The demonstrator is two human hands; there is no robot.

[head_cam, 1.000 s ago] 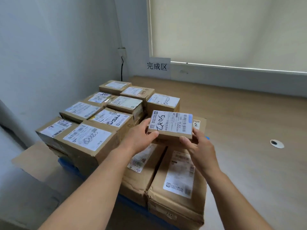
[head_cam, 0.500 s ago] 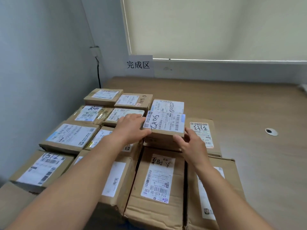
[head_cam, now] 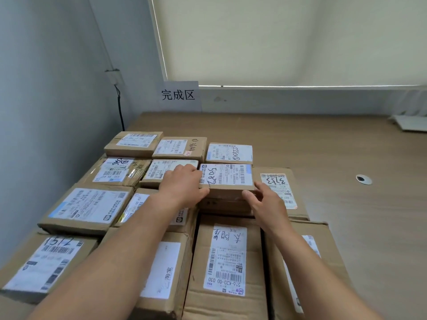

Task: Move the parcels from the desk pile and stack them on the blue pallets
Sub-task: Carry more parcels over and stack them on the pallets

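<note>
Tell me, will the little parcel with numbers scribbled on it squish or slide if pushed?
Probably stiff: the little parcel shows straight cardboard edges between the left hand and right hand. Likely light, being small and thin. It may slide, lying flat on the box below.

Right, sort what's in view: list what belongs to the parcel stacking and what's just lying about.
Job: small parcel, gripped by left hand and right hand; stacked parcels beneath and around it; wall sign.
Lying about: black cable on the wall; round cap right of the parcels; white object far right.
</note>
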